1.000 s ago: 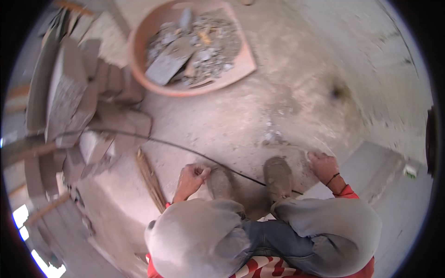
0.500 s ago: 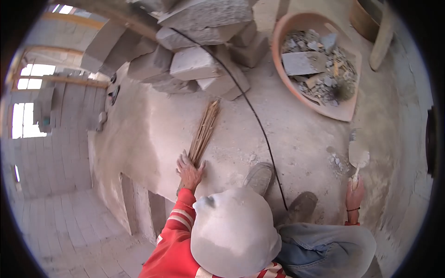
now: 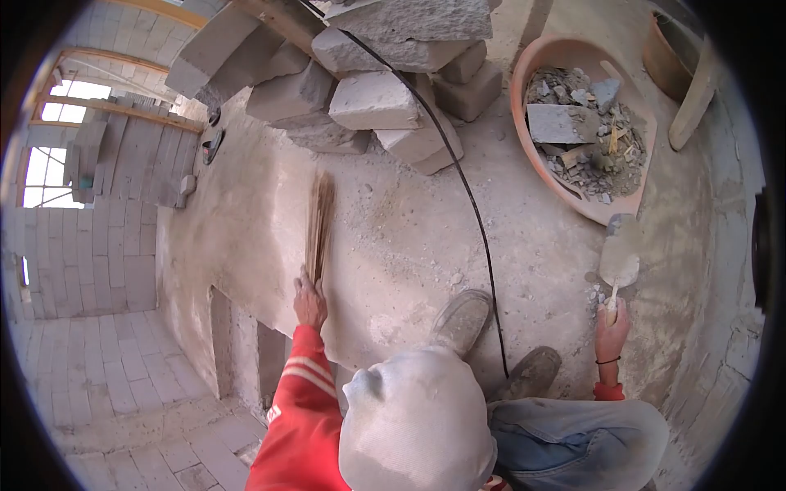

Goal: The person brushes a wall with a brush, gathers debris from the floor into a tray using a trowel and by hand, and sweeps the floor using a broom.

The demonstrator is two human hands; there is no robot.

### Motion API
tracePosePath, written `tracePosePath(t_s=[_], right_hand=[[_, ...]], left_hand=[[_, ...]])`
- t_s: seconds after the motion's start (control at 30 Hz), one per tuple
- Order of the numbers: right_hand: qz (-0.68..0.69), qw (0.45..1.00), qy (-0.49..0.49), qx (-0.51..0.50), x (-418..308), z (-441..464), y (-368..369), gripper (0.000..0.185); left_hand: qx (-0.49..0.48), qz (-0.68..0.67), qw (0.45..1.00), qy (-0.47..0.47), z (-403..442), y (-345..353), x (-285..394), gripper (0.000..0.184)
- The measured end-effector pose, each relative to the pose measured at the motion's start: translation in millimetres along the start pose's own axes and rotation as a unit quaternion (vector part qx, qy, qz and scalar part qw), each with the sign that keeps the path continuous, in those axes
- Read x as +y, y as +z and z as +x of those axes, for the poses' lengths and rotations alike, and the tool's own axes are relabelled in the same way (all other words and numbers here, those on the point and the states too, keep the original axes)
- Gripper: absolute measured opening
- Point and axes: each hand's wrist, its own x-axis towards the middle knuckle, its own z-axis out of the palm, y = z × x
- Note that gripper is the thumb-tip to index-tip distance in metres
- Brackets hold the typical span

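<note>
My left hand (image 3: 310,304) is closed around the near end of a hand broom (image 3: 321,221) made of thin brown twigs. The broom lies along the dusty floor, its bristle tips pointing away from me. On the other side, my right hand (image 3: 612,329) grips the pale handle of a trowel (image 3: 620,258). The trowel's blade is smeared with grey and lies low over the floor, close to the near end of the rubble tub. Small crumbs of debris (image 3: 598,293) lie beside it.
An orange-brown tub (image 3: 524,123) holds rubble and a block piece. Grey blocks (image 3: 377,102) are piled ahead, with a black cable (image 3: 471,192) running past them to my shoes (image 3: 463,321). A bucket (image 3: 667,61) stands far right. A floor opening (image 3: 273,360) is at left.
The broom has swung left and now points more straight ahead, with my left fingers drawn closer around it. The trowel has shifted a little left and forward. The view has also shifted slightly.
</note>
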Motion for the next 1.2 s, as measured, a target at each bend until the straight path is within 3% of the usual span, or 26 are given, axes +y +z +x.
tracePosePath(t_s=[0.13,0.23,0.3,0.33,0.43,0.5,0.6,0.73,0.87,0.97,1.07,1.2], right_hand=[[-0.011,1.0,-0.008,-0.004,-5,-17,9,0.025],[-0.037,0.999,-0.01,0.017,-9,-32,10,0.025],[-0.053,0.997,-0.011,0.049,-1,-46,18,0.025],[-0.038,0.998,0.008,0.047,2,-52,20,0.026],[-0.029,0.998,0.02,0.061,18,-70,34,0.029],[-0.064,0.993,-0.029,0.097,34,-77,48,0.032],[0.031,0.995,0.094,0.008,-3,-74,43,0.034],[0.004,0.999,0.054,0.008,7,-73,46,0.034],[0.017,0.997,0.077,0.014,-6,-66,47,0.032],[0.018,0.998,0.065,0.013,-5,-64,50,0.03],[0.023,0.998,0.057,0.005,-13,-60,45,0.028],[-0.003,0.999,0.044,0.014,-25,-63,40,0.029]], left_hand=[[-0.013,-0.005,0.999,0.032,23,37,32,0.06],[-0.053,-0.069,0.993,0.08,-13,25,66,0.063],[-0.074,-0.085,0.99,0.08,-36,14,77,0.062],[-0.108,-0.123,0.986,0.026,-43,0,90,0.061],[-0.023,-0.104,0.993,0.057,-33,14,80,0.061],[-0.044,-0.092,0.993,0.056,-11,16,81,0.061],[-0.085,-0.071,0.992,0.063,1,19,84,0.062],[-0.112,-0.101,0.982,0.11,-29,10,75,0.063],[-0.023,-0.114,0.98,0.159,-16,19,64,0.063],[-0.008,-0.115,0.983,0.143,23,26,72,0.062],[-0.065,-0.087,0.988,0.114,54,35,84,0.061],[-0.119,-0.118,0.975,0.146,52,22,96,0.061]])
